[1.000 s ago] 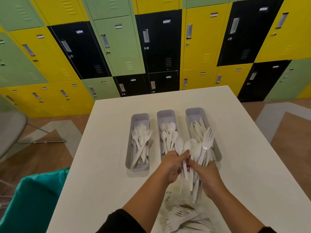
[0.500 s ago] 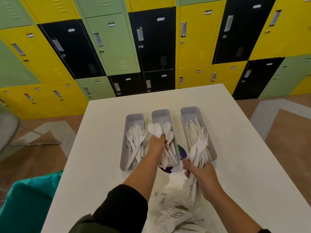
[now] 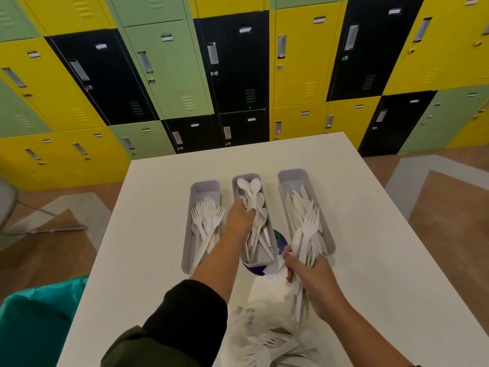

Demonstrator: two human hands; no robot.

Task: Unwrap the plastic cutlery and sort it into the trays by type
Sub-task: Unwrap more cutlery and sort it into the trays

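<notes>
A white bench (image 3: 370, 234) is standing before a wall of yellow, green and black lockers (image 3: 238, 62). The left hand (image 3: 239, 219) is reaching into the middle tray (image 3: 274, 254), fingers closing around the spoons (image 3: 251, 186). The right hand (image 3: 309, 276) is clenching a bundle of cutlery (image 3: 304, 250) just beside the knife tray (image 3: 291, 176). Forks (image 3: 206, 215) are filling the tray left of the left hand.
</notes>
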